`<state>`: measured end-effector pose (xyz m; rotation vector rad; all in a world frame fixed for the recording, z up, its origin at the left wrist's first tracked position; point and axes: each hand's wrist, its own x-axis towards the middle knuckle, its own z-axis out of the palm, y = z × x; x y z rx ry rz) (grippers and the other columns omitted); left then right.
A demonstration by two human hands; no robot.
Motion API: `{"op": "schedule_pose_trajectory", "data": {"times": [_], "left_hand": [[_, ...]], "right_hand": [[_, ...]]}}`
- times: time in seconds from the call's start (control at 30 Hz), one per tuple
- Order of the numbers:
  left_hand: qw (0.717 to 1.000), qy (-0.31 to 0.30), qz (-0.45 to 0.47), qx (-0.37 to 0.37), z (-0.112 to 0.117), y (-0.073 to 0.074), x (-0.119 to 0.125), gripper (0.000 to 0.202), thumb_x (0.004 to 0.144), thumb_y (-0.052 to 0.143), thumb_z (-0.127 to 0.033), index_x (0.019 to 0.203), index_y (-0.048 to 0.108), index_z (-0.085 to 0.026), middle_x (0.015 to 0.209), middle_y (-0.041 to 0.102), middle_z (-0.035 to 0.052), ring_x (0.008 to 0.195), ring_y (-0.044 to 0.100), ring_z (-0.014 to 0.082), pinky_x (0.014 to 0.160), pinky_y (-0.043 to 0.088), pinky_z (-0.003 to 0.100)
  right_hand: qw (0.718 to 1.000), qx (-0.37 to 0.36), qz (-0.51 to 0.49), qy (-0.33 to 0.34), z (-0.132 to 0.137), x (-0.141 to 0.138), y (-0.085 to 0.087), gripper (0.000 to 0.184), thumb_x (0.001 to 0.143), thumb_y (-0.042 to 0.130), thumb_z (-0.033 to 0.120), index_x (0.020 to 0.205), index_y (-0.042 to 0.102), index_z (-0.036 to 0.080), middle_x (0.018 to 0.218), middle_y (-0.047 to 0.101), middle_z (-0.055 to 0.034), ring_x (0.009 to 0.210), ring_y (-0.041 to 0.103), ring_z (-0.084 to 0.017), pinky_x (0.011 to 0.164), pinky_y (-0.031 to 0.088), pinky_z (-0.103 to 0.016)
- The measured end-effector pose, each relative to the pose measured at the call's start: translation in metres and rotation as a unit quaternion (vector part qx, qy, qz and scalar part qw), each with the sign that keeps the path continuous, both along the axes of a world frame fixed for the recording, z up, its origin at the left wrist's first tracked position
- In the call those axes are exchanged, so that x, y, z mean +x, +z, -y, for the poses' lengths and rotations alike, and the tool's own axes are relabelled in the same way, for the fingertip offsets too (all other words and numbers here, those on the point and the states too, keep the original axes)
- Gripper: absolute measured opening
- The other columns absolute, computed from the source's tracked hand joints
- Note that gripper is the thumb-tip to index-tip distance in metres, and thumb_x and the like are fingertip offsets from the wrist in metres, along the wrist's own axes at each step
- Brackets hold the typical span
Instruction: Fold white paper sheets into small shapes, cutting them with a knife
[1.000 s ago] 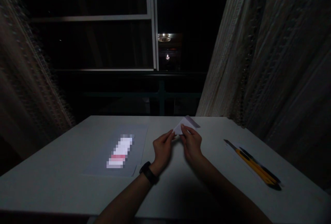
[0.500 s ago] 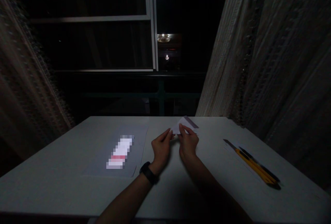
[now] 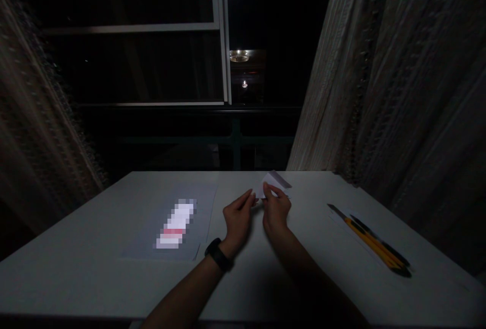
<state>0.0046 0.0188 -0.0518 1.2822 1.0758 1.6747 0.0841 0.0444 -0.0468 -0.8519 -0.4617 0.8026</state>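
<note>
Near the far edge of the white table (image 3: pixel 94 233), a folded piece of white paper (image 3: pixel 272 181) is held up between my two hands. My left hand (image 3: pixel 239 212), with a black band on its wrist, pinches the paper's left corner between thumb and fingers. The thumb of my right hand (image 3: pixel 276 212) presses on the near face of the paper, its fingers bent behind it. A darker folded flap runs along the paper's upper right side. The fingertips behind the paper are hidden.
Left of my hands, a bright blurred-out screen (image 3: pixel 176 225) rests on white paper sheets (image 3: pixel 140 240). On the right lie a yellow utility knife (image 3: pixel 374 245) and a dark pen (image 3: pixel 379 240) on a paper strip. Curtains (image 3: pixel 322 91) hang beside the dark window behind the table.
My left fingertips have shifted very slightly right along the paper. My right hand keeps nearly the same pinch, and the paper has barely moved.
</note>
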Motion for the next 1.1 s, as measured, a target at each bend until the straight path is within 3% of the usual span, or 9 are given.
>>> {"op": "schedule_pose_trajectory", "data": {"times": [0.33, 0.53, 0.67, 0.8, 0.97, 1.1], "left_hand": [[0.999, -0.014, 0.020, -0.026, -0.004, -0.002, 0.000, 0.032, 0.068, 0.068, -0.034, 0.090, 0.070, -0.011, 0.080, 0.071, 0.0105, 0.073, 0.066, 0.0203, 0.071, 0.052, 0.031], [0.983, -0.081, 0.141, -0.083, -0.010, -0.007, -0.001, 0.036, 0.063, 0.074, -0.029, 0.091, 0.068, -0.007, 0.079, 0.070, 0.0129, 0.069, 0.067, 0.0197, 0.066, 0.053, 0.029], [0.967, -0.138, 0.181, -0.116, -0.014, -0.010, -0.005, 0.035, 0.061, 0.076, -0.028, 0.087, 0.067, -0.007, 0.082, 0.070, 0.0139, 0.072, 0.067, 0.0197, 0.065, 0.053, 0.028], [0.967, -0.155, 0.140, -0.147, -0.018, -0.009, -0.009, 0.033, 0.059, 0.077, -0.030, 0.081, 0.067, -0.007, 0.081, 0.069, 0.0142, 0.064, 0.066, 0.0193, 0.056, 0.054, 0.027], [0.980, -0.142, 0.010, -0.139, -0.024, -0.013, -0.010, 0.034, 0.062, 0.073, -0.038, 0.072, 0.067, -0.006, 0.074, 0.069, 0.0129, 0.048, 0.061, 0.0137, 0.040, 0.045, 0.021], [0.982, -0.134, -0.055, -0.124, -0.027, -0.020, -0.009, 0.036, 0.066, 0.068, -0.043, 0.068, 0.066, -0.008, 0.064, 0.067, 0.0105, 0.045, 0.058, 0.0124, 0.038, 0.041, 0.020]], "right_hand": [[0.997, -0.013, 0.070, -0.028, -0.007, 0.002, -0.008, 0.035, 0.059, 0.070, 0.043, 0.075, 0.064, 0.014, 0.067, 0.064, -0.0035, 0.060, 0.059, -0.017, 0.055, 0.045, -0.028], [0.985, -0.019, 0.158, -0.060, -0.011, 0.007, -0.011, 0.032, 0.059, 0.070, 0.043, 0.071, 0.066, 0.014, 0.068, 0.065, -0.0050, 0.065, 0.058, -0.018, 0.061, 0.044, -0.029], [0.975, -0.023, 0.213, -0.056, -0.013, 0.012, -0.009, 0.034, 0.061, 0.067, 0.045, 0.071, 0.067, 0.013, 0.062, 0.063, -0.0040, 0.056, 0.052, -0.015, 0.053, 0.040, -0.027], [0.965, -0.023, 0.257, -0.037, -0.015, 0.020, -0.004, 0.033, 0.058, 0.070, 0.044, 0.069, 0.068, 0.013, 0.059, 0.063, -0.0031, 0.052, 0.049, -0.014, 0.053, 0.039, -0.027], [0.953, -0.041, 0.300, -0.026, -0.019, 0.030, -0.002, 0.033, 0.057, 0.070, 0.045, 0.066, 0.069, 0.014, 0.058, 0.064, -0.0036, 0.049, 0.049, -0.015, 0.051, 0.037, -0.028], [0.944, -0.035, 0.328, -0.013, -0.021, 0.036, 0.000, 0.028, 0.056, 0.071, 0.042, 0.064, 0.069, 0.014, 0.061, 0.066, -0.0049, 0.055, 0.055, -0.018, 0.056, 0.040, -0.029]]}}
